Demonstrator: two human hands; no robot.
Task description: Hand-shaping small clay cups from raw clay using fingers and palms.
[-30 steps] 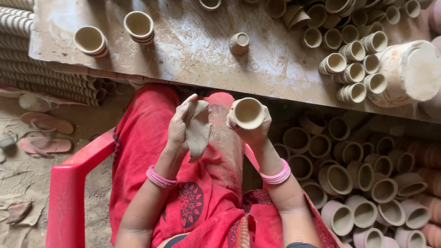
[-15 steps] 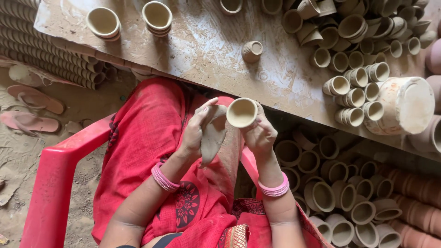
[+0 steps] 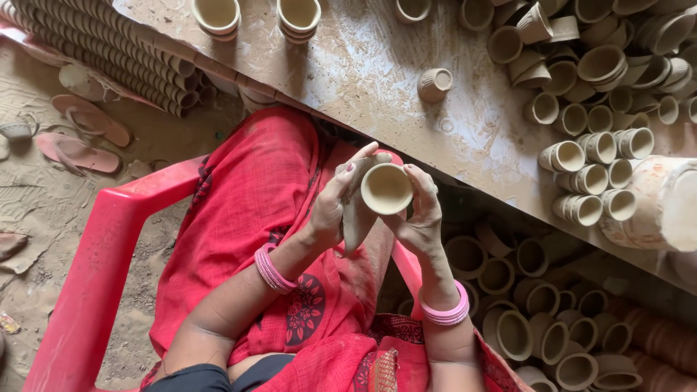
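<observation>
Soft, even daylight, no glare. Dim shadow under the dusty wooden workbench [image 3: 377,80], esp. lower right. Centre sharp; slight blur and wide-angle stretch at pic edges.

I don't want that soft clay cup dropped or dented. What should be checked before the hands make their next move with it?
1. Right hand supports the clay cup: ok.
2. Left hand presses the grey cloth against the cup's side: ok.
3. Cup rim round, no dent showing: ok.
4. Cup's underside sound: cannot tell, hidden.
5. Bare spot free on the work table: ok.
6. Lone cup clear of the hands: ok.
</observation>
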